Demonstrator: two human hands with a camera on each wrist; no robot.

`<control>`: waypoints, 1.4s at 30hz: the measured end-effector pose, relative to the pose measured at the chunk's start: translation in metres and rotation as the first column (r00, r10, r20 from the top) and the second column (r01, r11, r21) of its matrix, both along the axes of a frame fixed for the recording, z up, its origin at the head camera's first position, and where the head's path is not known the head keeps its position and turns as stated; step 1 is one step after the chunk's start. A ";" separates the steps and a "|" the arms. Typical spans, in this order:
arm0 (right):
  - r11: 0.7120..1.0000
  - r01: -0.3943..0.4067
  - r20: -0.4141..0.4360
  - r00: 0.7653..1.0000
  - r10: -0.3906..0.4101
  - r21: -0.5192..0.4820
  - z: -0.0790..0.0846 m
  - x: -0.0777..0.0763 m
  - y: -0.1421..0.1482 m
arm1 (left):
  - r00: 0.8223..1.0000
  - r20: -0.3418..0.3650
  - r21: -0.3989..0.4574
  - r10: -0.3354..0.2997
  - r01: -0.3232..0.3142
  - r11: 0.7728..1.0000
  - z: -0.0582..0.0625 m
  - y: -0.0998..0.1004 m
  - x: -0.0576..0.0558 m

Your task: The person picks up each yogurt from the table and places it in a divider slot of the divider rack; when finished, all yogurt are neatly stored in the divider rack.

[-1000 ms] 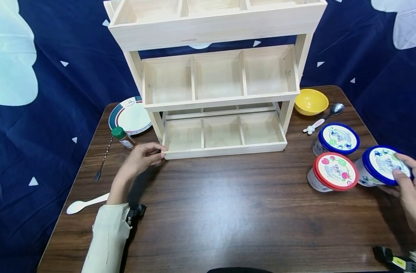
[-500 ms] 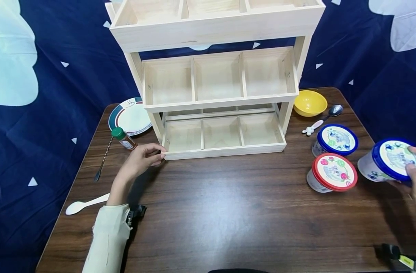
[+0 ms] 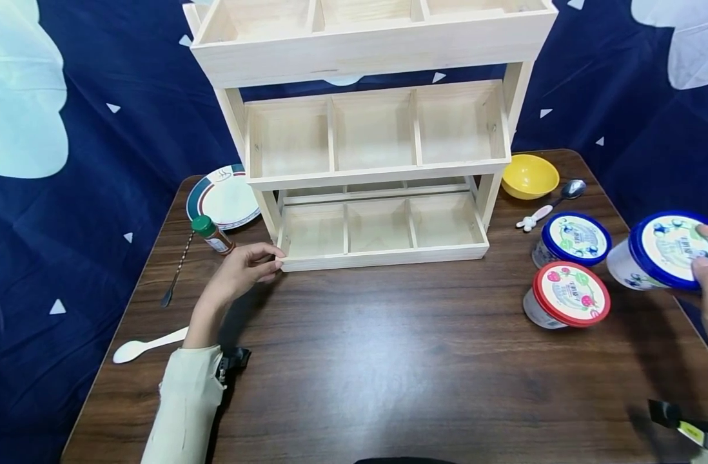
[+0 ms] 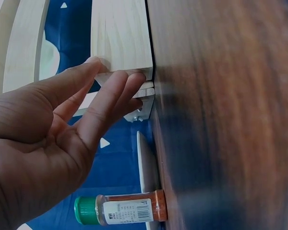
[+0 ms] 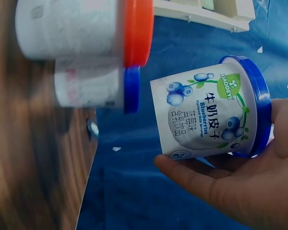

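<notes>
Blue-lidded white round tub (image 3: 656, 254), frame's far right, tilted | right hand (image 5: 259, 184) grips lid (image 5: 264, 110) and wall (image 5: 170, 122); left hand (image 3: 244, 270) pinches corner of pale wooden rack (image 3: 383, 175) | I expect stiff, slick: clasp wall

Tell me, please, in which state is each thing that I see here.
Blue-lidded tub in right hand: closed, tilted, held up
Red-lidded tub: closed, standing
Other blue-lidded tub: closed, standing
Green-capped bottle: closed, standing
Yellow bowl: open side up
Plates: face up, stacked
White spoon: lying
Rabbit-handled spoon: lying
Twisted stirrer: lying
Wooden shelf: standing, left hand touching corner
</notes>
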State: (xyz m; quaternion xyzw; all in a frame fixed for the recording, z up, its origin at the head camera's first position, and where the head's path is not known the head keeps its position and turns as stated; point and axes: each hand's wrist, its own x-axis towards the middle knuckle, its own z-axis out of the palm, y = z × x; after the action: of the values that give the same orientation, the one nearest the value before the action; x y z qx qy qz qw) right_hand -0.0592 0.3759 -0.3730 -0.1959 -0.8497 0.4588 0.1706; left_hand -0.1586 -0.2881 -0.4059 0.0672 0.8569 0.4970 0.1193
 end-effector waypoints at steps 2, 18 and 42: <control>1.000 -0.007 0.028 1.000 0.007 0.009 0.010 0.000 -0.010 | 1.000 0.003 0.003 0.003 -0.003 1.000 0.001 0.001 0.000; 0.988 -0.134 -0.075 0.987 0.140 0.076 0.032 -0.001 -0.036 | 0.999 0.034 -0.001 -0.001 0.001 1.000 -0.001 0.002 0.000; 0.948 -0.305 -0.131 0.947 0.293 -0.086 0.029 -0.018 -0.090 | 1.000 0.029 0.012 -0.003 0.003 1.000 0.000 0.001 0.002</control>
State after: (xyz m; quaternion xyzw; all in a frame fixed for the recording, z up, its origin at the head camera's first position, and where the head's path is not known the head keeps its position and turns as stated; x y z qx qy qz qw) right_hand -0.0775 0.2861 -0.3444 -0.0464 -0.8328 0.5342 0.1377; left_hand -0.1566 -0.2872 -0.4054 0.0620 0.8519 0.5030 0.1323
